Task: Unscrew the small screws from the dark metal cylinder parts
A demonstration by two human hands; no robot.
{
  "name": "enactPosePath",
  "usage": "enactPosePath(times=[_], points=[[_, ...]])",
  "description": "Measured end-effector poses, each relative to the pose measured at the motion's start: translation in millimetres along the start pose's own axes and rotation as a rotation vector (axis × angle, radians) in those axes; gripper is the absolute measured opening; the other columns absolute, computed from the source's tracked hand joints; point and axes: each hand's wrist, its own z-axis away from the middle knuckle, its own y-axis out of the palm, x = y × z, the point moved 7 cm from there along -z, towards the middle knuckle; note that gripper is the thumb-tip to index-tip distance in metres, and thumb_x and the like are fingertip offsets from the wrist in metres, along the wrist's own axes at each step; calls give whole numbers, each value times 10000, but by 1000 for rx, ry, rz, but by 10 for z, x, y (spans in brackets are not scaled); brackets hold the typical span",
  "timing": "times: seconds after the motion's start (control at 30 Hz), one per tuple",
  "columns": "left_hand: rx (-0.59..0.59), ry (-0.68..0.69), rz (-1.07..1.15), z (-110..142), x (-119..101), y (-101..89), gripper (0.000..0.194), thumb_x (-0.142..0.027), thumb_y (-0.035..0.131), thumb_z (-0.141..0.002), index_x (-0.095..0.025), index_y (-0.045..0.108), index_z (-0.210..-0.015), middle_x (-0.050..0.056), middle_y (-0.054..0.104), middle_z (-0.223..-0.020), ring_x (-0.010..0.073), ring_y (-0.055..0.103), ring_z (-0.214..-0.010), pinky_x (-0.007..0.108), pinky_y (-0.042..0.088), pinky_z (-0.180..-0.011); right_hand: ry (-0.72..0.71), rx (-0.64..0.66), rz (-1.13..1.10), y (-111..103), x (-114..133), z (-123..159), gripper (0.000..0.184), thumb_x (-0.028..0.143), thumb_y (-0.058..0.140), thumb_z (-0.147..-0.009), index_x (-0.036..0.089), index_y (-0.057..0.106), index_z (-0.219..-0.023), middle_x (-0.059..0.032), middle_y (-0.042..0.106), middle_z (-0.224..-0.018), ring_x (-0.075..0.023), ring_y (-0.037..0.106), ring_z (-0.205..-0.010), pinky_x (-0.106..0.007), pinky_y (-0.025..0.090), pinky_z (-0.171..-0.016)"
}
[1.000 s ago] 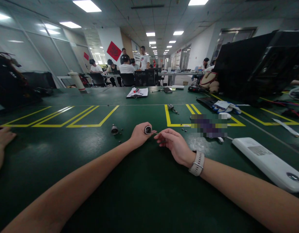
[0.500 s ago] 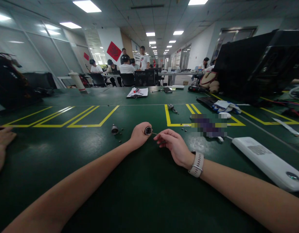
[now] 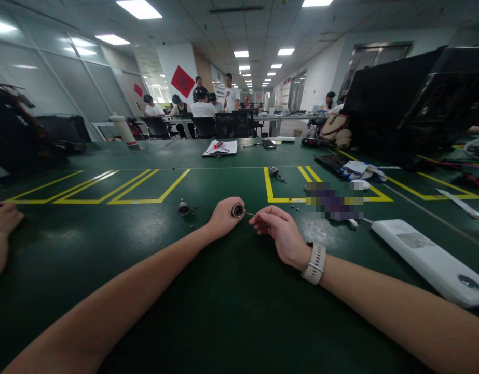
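My left hand (image 3: 225, 217) is wrapped round a round metal part (image 3: 237, 210) whose dark, hollow end faces me. A thin metal rod (image 3: 250, 214) runs from the side of this part to the fingertips of my right hand (image 3: 276, 228), which pinch it. Whether the rod's tip sits inside the part is too small to tell. Left of my left hand, a metal cup-shaped part (image 3: 183, 207) stands on the green table (image 3: 208, 322). Tiny dark pieces (image 3: 192, 226) lie beside it, and a few small nuts or rings (image 3: 295, 208) lie beyond my right hand.
A metal piece with a thin shaft (image 3: 277, 174) lies inside yellow tape lines. At right are a white power bank (image 3: 426, 262) and a blurred-out object (image 3: 332, 201). Another person's hand (image 3: 3, 221) rests at the left edge. A clipboard (image 3: 220, 148) lies further back.
My right hand has shifted very slightly right, and the round part in my left hand has turned or moved a touch. Everything on the table stays put.
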Motion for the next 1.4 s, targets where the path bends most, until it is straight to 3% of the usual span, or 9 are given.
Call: enactPosePath(times=[0.1, 0.2, 0.4, 0.6, 0.77, 0.93, 1.27, 1.4], points=[[19, 7, -169, 0, 2, 28, 83, -95, 523, -681, -162, 505, -635, -21, 501, -623, 119, 467, -594, 231, 341, -551, -46, -27, 143, 43, 59, 49, 64, 233, 585, -730, 186, 598, -688, -17, 644, -719, -159, 545, -700, -303, 395, -631], [22, 24, -214, 4, -8, 35, 85, -92, 519, -680, -163, 501, -637, -17, 499, -629, 124, 466, -601, 237, 337, -555, 11, -17, 109, 46, 32, 50, 68, 230, 582, -724, 180, 598, -680, -20, 638, -709, -163, 554, -703, -311, 402, -643], [-2, 16, 8, 13, -23, -6, 95, -162, 536, -723, -157, 498, -636, -33, 487, -611, 101, 456, -569, 218, 351, -546, 124, 26, -151, -26, -71, -34, 62, 213, 569, -724, 167, 600, -695, -28, 659, -706, -152, 560, -675, -296, 399, -637], [14, -1, 157, 4, -15, 5, 103, -203, 562, -725, -152, 507, -654, -38, 489, -613, 90, 447, -559, 206, 359, -536, 146, 43, -206, -38, -117, -59, 63, 221, 574, -729, 169, 606, -713, -33, 668, -728, -153, 564, -684, -293, 405, -639], [-11, -52, 0, 2, 23, -10, 103, -160, 539, -715, -158, 494, -623, -39, 481, -597, 98, 444, -556, 215, 344, -534, 31, 5, -75, -18, -28, -2, 71, 248, 593, -728, 187, 600, -692, -22, 658, -722, -153, 551, -678, -300, 399, -629], [16, -31, -128, 3, 17, 15, 100, -125, 523, -700, -164, 499, -611, -30, 490, -606, 111, 453, -573, 226, 340, -547, 60, -9, 16, 21, -2, 35, 77, 243, 596, -719, 182, 597, -671, -25, 655, -713, -149, 541, -660, -302, 395, -629], [51, 5, 200, 9, -4, 38, 127, -225, 570, -716, -151, 497, -643, -40, 476, -605, 89, 437, -559, 209, 359, -544, 177, 40, -174, -69, -125, -68, 83, 225, 554, -719, 165, 609, -709, -38, 675, -723, -146, 547, -648, -300, 392, -644], [45, -12, 212, 7, 0, 35, 133, -233, 571, -720, -152, 495, -647, -40, 471, -604, 88, 432, -555, 209, 359, -539, 116, 19, -170, -80, -93, -60, 69, 224, 554, -711, 179, 604, -697, -27, 670, -704, -148, 541, -637, -294, 388, -623]])
